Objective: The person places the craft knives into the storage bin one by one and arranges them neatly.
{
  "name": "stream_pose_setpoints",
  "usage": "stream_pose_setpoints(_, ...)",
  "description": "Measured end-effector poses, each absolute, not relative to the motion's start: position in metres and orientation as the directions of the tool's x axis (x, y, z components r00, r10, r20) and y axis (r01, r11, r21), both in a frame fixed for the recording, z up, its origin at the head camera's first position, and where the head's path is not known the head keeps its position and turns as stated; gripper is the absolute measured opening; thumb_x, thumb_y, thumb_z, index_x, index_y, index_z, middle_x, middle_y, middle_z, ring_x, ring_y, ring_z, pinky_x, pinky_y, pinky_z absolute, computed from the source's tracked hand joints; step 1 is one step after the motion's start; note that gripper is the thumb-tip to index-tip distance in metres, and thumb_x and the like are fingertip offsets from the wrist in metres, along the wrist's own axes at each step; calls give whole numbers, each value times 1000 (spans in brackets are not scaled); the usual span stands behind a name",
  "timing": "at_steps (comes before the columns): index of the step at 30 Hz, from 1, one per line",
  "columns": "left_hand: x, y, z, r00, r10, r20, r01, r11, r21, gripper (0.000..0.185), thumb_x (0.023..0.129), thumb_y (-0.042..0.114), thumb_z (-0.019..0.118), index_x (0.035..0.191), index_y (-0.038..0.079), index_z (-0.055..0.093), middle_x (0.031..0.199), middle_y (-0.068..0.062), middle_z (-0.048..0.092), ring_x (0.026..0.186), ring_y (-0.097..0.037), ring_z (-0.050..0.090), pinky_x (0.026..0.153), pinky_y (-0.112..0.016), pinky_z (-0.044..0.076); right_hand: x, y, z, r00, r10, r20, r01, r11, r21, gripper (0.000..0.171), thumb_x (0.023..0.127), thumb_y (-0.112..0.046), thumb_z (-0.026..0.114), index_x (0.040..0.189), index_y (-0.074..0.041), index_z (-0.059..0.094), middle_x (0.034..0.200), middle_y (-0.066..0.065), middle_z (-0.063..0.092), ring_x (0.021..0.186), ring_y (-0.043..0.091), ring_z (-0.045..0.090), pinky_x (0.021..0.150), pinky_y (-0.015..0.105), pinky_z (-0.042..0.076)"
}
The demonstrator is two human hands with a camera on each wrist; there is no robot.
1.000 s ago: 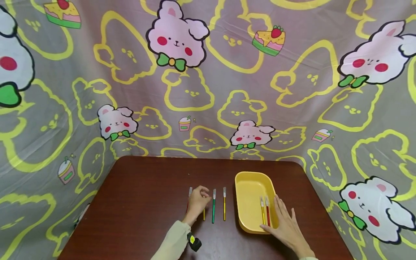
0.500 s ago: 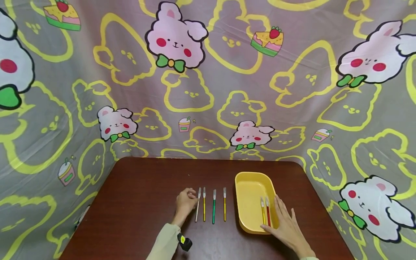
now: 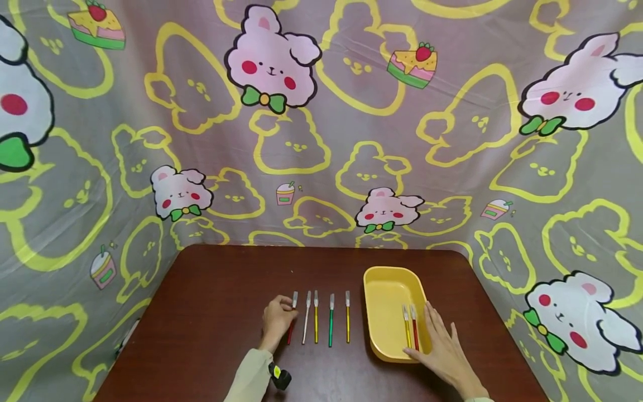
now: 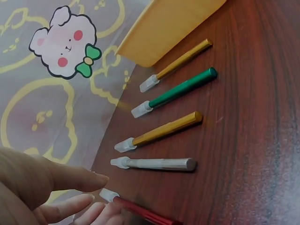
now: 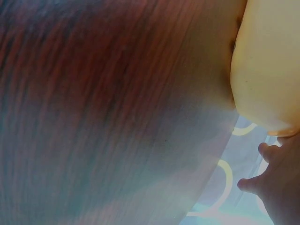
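Observation:
Several capped craft knives lie in a row in the head view. From left they are a red craft knife (image 3: 289, 333), a silver one (image 3: 306, 324), a yellow one (image 3: 316, 324), a green one (image 3: 331, 326) and another yellow one (image 3: 348, 324). My left hand (image 3: 277, 319) is at the red knife, its fingertips beside the clear cap (image 4: 110, 194) in the left wrist view, fingers loose and apart. My right hand (image 3: 444, 352) rests on the right side of a yellow plastic bin (image 3: 384, 312), fingers extended along its outside and thumb at the near rim.
Inside the bin lie a yellow craft knife (image 3: 407, 329) and a red one (image 3: 414, 329), side by side. The dark wooden table (image 3: 216, 290) is enclosed by a patterned cloth (image 3: 321, 123) at the back and both sides.
My left hand has moved left along the row, uncovering first the silver knife and then most of the red one. The right hand and the bin stay in place.

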State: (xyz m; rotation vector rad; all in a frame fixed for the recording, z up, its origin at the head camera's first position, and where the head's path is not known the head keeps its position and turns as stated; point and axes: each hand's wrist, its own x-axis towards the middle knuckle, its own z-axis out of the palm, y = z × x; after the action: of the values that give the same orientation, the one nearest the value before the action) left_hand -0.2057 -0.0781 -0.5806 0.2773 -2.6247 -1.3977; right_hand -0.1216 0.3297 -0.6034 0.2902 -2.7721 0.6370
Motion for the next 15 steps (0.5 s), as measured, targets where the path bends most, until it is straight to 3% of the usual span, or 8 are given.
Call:
stream_pose_setpoints(6, -206, -81, -590, -952, -303, 49, -128, 537, 834, 32, 70, 3, 88, 99, 3, 74, 86, -12, 74, 83, -36, 69, 75, -50, 52, -123, 329, -603, -940, -138, 311, -260, 881, -395, 115, 82, -56, 83, 163, 5, 28, 170, 23, 28, 151, 46, 32, 111, 80, 20)
stream_pose_setpoints(15, -206, -76, -596, -945, -308, 111, -81, 551, 831, 40, 66, 0, 90, 102, -1, 74, 84, -14, 70, 83, -40, 66, 75, -52, 51, -121, 331, -603, -953, -121, 276, -231, 883, -409, 117, 83, -56, 82, 164, 4, 25, 173, 19, 22, 150, 49, 30, 113, 80, 18)
